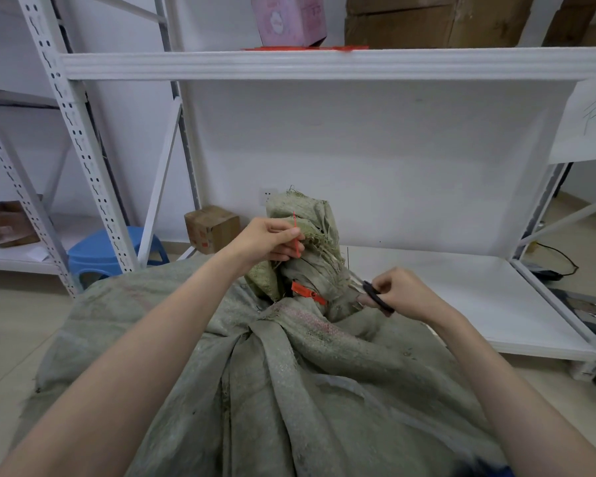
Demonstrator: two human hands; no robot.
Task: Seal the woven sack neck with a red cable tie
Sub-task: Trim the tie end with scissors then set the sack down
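Note:
A large grey-green woven sack [276, 383] lies in front of me, its neck [310, 256] gathered and standing upright. A red cable tie [307, 293] wraps the neck, its flat red tag lying on the near side. The tie's thin red tail runs upward, and my left hand [269, 241] pinches it beside the frayed sack top. My right hand [398, 292] grips black-handled scissors [376, 296] at the right side of the neck. The blades point toward the neck and are partly hidden by the cloth.
A white metal shelving unit [324, 65] stands behind the sack, with spare red ties [307, 48], a pink box [289, 18] and cardboard boxes on its upper shelf. A blue stool [107, 251] and a small carton [212, 228] sit at the left. The low white shelf [462, 297] lies right.

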